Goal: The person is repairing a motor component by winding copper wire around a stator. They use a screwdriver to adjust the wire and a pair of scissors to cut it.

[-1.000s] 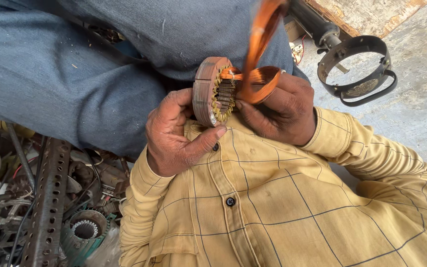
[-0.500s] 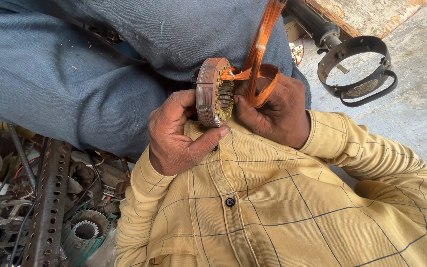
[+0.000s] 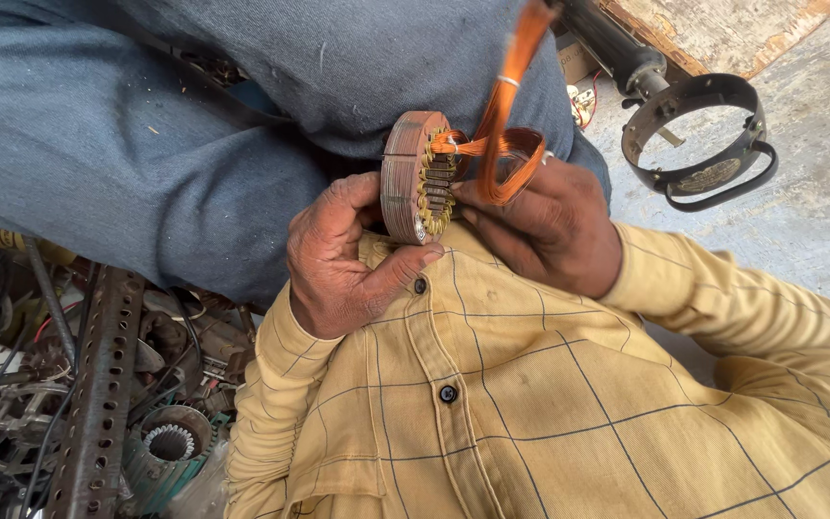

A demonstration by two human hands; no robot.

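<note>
My left hand (image 3: 343, 258) grips a round motor stator core (image 3: 405, 175), a stack of brownish laminations with yellow slot liners, held on edge above my blue-trousered lap. My right hand (image 3: 548, 219) pinches a bundle of copper winding wire (image 3: 501, 144) against the slotted face of the core. One loop of wire curls over my right fingers. A long strand rises from it to the top of the view. My yellow checked shirt sleeves fill the lower frame.
A black metal ring bracket (image 3: 701, 144) on a dark shaft lies on the grey concrete floor at upper right. At lower left sits a heap of scrap: a perforated angle bar (image 3: 98, 404), another stator (image 3: 170, 442), wires and motor parts.
The copper loop has shifted slightly in my right fingers against the core. Both hands keep their hold in nearly the same place.
</note>
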